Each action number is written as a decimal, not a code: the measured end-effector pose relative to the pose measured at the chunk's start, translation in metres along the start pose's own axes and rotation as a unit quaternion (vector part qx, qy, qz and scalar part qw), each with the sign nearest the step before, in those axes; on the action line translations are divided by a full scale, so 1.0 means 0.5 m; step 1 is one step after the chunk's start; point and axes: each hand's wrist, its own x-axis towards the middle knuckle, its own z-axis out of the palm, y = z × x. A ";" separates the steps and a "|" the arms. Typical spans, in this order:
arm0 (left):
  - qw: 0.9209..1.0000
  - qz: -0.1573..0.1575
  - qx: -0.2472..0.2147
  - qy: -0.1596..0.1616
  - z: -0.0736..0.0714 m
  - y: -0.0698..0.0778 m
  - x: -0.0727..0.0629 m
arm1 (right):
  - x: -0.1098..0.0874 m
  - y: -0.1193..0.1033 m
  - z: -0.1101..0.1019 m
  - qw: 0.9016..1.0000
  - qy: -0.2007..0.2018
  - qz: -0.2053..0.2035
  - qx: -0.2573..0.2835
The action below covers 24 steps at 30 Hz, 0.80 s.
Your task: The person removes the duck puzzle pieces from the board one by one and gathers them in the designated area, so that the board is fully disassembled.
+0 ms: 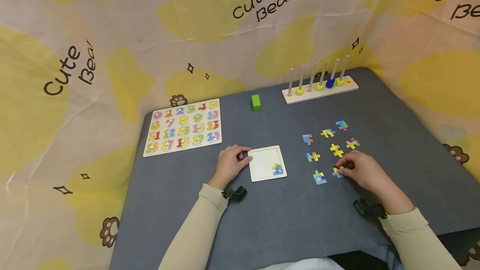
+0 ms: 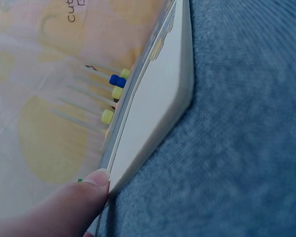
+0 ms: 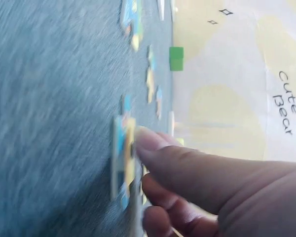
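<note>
My left hand (image 1: pixel 229 163) holds the left edge of a square white puzzle tray (image 1: pixel 262 166) between thumb and index finger. In the left wrist view the thumb (image 2: pixel 96 185) presses that edge at a corner. A small blue-and-yellow puzzle section (image 1: pixel 277 169) lies in the tray's lower right corner. To the right, my right hand (image 1: pixel 361 170) pinches a blue-and-yellow jigsaw piece (image 1: pixel 337 173) close over the table. The right wrist view shows the thumb (image 3: pixel 150 139) at the piece's edge, with the other fingers curled below it.
Several loose jigsaw pieces (image 1: pixel 319 177) lie between the tray and the right hand, and beyond it. A number board (image 1: pixel 183 127) is at the back left. A green block (image 1: pixel 256 102) and a peg stand (image 1: pixel 322 89) with coloured beads stand along the back edge.
</note>
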 end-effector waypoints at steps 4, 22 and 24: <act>1.000 -0.002 0.001 -0.003 0.000 0.000 0.000 | 0.011 -0.041 0.006 0.999 0.038 -0.030 0.011; 1.000 -0.005 0.000 -0.001 0.000 -0.002 0.002 | 0.108 -0.262 0.157 0.983 -0.086 -0.139 -0.081; 1.000 -0.004 0.002 -0.003 0.000 -0.002 0.000 | 0.109 -0.264 0.169 0.981 -0.098 -0.132 -0.101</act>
